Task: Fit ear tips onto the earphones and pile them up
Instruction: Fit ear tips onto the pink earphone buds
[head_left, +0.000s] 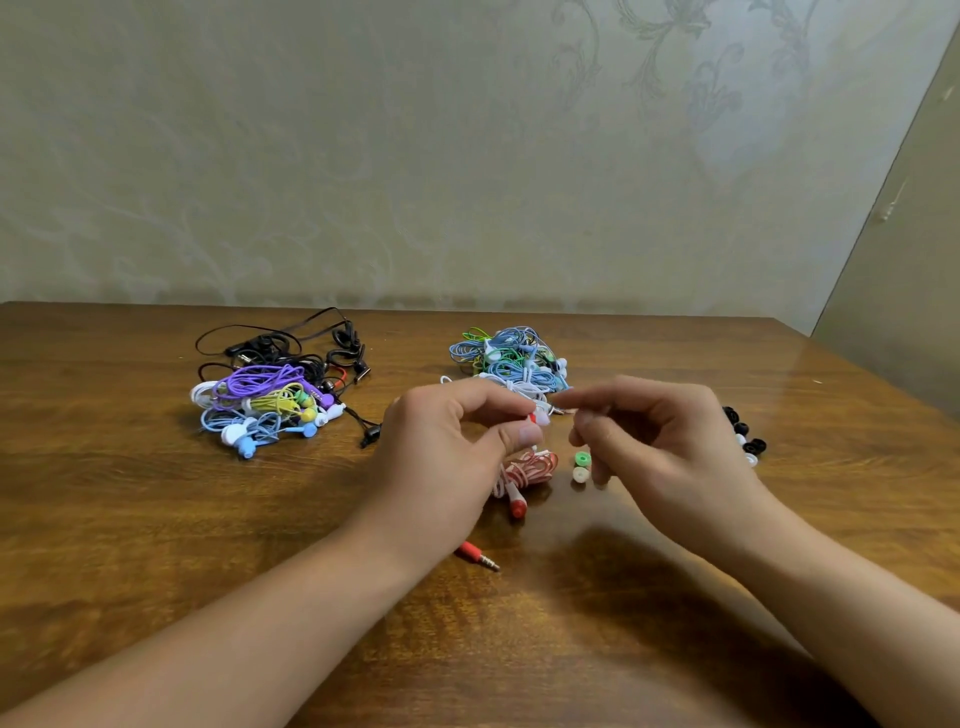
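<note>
While both hands hover at the frame's centre above the wooden surface (156, 519), the left hand (447, 441) pinches a red earbud (532, 418) between thumb and forefinger, its pale tip (541, 419) pointing toward the right hand (654, 441). The right hand's fingers are curled, forefinger and thumb pinched together just beside that tip; whether they grip anything is too small to tell. Below the hands a red-and-white cable coil (530, 467) lies on the surface, with a second red earbud (517, 506) and the red plug (478, 556) lower down. A green tip (583, 459) and a white tip (581, 474) lie beside the coil. One earphone pile (270, 395) sits at centre left, another pile (514, 358) just above the hands. Black and white tips (745, 439) lie right of the right hand.
</note>
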